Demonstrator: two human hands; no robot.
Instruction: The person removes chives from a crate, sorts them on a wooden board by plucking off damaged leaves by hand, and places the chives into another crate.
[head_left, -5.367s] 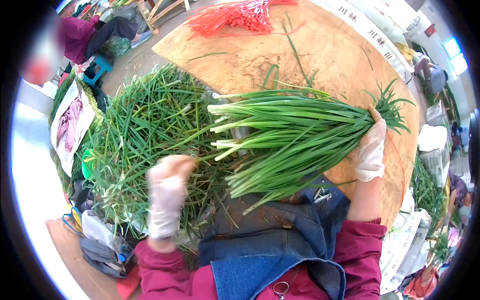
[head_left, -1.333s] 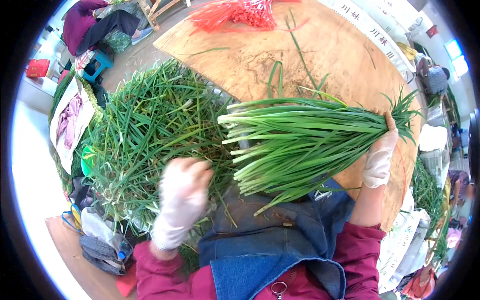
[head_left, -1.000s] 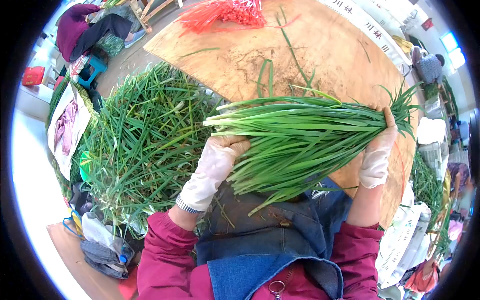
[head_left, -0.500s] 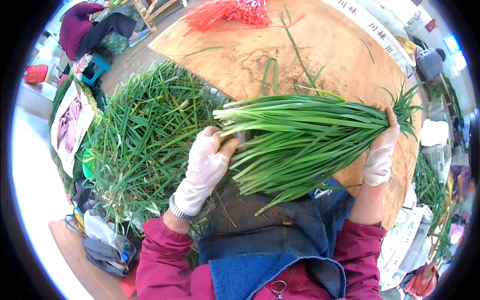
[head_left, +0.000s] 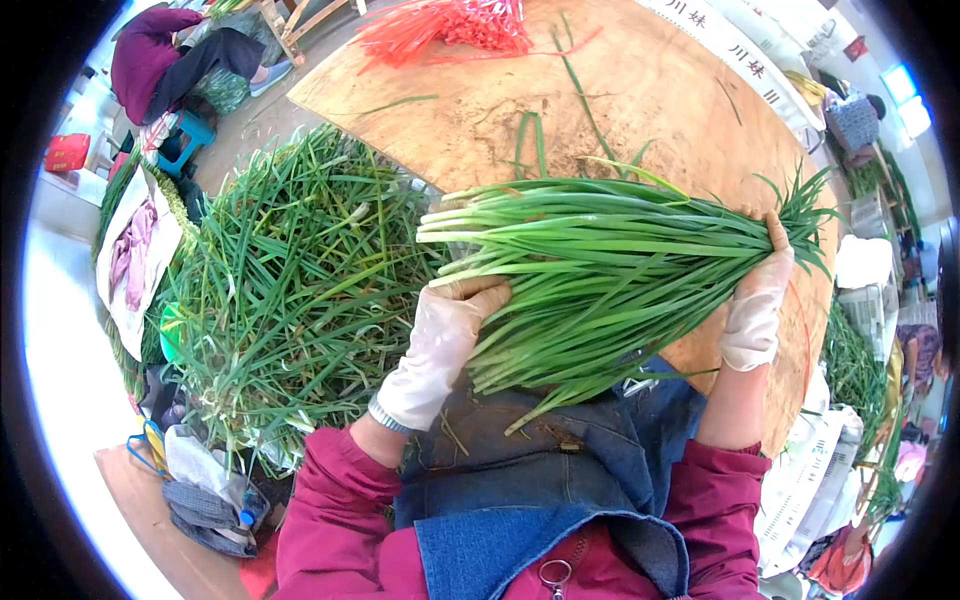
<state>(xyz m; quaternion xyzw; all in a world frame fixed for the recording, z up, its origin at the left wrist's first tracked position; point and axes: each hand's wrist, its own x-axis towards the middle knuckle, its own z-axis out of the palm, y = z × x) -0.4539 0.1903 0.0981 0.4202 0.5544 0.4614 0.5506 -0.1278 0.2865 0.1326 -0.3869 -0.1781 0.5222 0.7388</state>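
A large bunch of garlic chives (head_left: 610, 250) is fanned out over my lap and the table's near edge, pale stem ends to the left and leaf tips to the right. My right hand (head_left: 761, 300), in a thin whitish glove with bare fingertips, is wrapped round the bunch near its tips. My left hand (head_left: 445, 328), gloved the same way, has its thumb and fingers closed on stems at the pale lower-left ends. Some of its fingers are hidden under the chives. Below the bunch lies my blue denim apron (head_left: 520, 460).
A heap of loose green leaves (head_left: 290, 290) rises left of my left hand. On the wooden table (head_left: 680, 110) lie red plastic strips (head_left: 450, 30) and stray chive leaves. At upper left, another person (head_left: 160, 60) sits near a blue stool (head_left: 187, 140). White printed packaging (head_left: 800, 490) is at right.
My left hand has moved right and slightly up, from beside the stem ends onto the stems. My right hand keeps its hold near the tips. The whole view has shifted slightly.
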